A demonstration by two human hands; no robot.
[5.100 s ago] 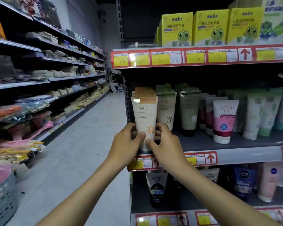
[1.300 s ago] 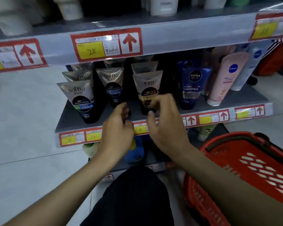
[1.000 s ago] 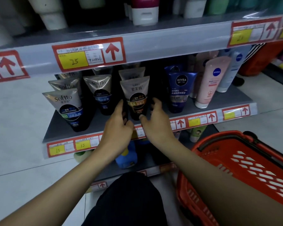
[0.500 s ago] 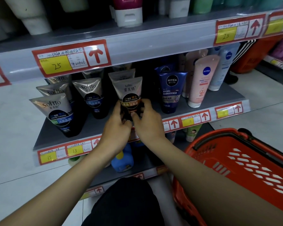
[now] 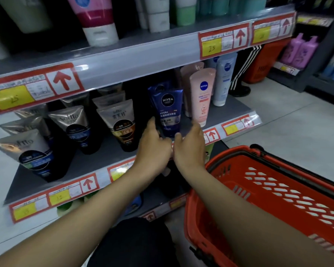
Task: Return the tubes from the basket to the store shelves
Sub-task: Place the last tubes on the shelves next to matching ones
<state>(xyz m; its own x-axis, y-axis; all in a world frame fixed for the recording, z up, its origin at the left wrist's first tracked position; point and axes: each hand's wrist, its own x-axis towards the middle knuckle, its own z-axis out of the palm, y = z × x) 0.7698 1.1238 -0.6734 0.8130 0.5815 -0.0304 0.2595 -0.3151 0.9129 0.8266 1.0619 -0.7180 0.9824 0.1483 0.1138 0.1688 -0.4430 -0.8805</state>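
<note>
Tube: I'm seeing the blue Nivea Men tube [image 5: 169, 110] standing cap-down on the lower shelf [image 5: 96, 162], near the front edge, btw a black-and-gold tube [image 5: 123, 128] on its L and a pink Nivea tube [image 5: 201, 95] on its R.
L hand: the left hand [image 5: 154, 149] is hovering just in front of the blue tube, fingers loose, forefinger reaching up by the tube's L edge. It's holding nothing. Touching or not, I can't tell.
R hand: the right hand [image 5: 189, 147] is sitting right beside the L one, fingers fairly straight, reaching by the tube's lower R corner. It's gripping nothing.
Basket: the red basket [image 5: 278, 189] is sitting low on the R, partly under the R forearm. I'm only getting its rim and slotted wall.
Neighbours: silver-and-black Softto tubes [image 5: 76, 126] are filling the shelf's L part.
Shelf fronts: price labels [image 5: 59, 197] w/ red arrows are running along the edge.
Above: an upper shelf [image 5: 133, 56] is carrying a pink tube w/ white cap [image 5: 98, 20].
</note>
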